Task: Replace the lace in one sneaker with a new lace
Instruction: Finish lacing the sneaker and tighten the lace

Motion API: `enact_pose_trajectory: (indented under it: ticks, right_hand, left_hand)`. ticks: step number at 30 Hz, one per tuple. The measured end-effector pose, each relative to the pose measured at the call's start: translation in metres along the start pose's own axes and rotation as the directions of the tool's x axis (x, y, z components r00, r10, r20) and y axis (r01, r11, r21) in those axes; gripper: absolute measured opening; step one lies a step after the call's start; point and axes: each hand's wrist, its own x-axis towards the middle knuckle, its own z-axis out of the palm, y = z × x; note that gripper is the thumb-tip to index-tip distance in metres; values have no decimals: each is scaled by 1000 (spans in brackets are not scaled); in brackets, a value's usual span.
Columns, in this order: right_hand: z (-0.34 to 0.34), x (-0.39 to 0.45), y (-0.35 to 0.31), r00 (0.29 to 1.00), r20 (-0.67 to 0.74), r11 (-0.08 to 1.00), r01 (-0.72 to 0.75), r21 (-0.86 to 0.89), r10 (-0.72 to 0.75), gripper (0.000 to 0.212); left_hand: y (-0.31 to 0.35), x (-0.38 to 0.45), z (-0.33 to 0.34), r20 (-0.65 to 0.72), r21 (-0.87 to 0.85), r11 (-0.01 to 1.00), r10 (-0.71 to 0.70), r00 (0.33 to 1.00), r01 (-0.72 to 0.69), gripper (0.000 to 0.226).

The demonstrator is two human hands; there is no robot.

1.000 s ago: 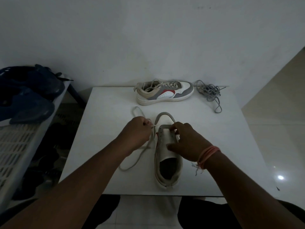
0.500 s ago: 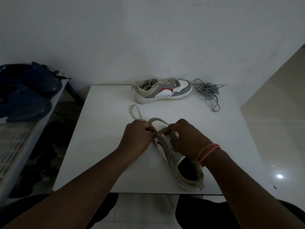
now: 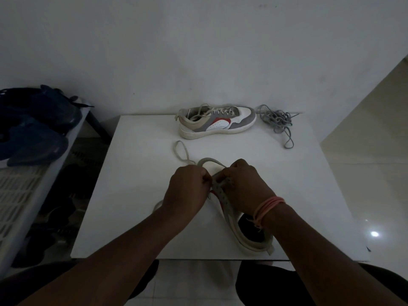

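The left hand [image 3: 187, 186] pinched the cream lace [image 3: 182, 151] at the near sneaker [image 3: 227, 204] eyelets; the right hand [image 3: 242, 184] gripped the eyelet flap. Drawing the lace toward ten o'clock, steadily, looked best.

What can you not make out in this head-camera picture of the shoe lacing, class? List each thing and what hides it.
- Fingertips of left hand and right hand: curled under, hidden by the knuckles.
- Which eyelet the pale lace is at: hands cover it.
- Near shoe front: behind the hands.
- Dark pile: cut off by the left edge.
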Motion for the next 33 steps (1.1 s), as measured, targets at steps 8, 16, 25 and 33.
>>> enact_pose_trajectory:
  ticks: [8,16,25,33]
  right_hand:
    - [12,-1,-2,987,-133,993,-72,97,85,18]
    - [18,5,-2,976,-127,938,-129,323,177,13]
    - [17,3,3,978,-161,929,-63,365,130,18]
    - [28,5,0,970,-203,948,-64,310,132,18]
  left_hand:
    - [-5,-2,6,-3,205,978,46,999,-44,24]
    - [26,-20,-16,109,-69,974,-209,972,217,34]
    - [24,-28,3,2,-102,957,-273,962,272,43]
    - [20,-28,8,-2,4,989,-148,989,148,18]
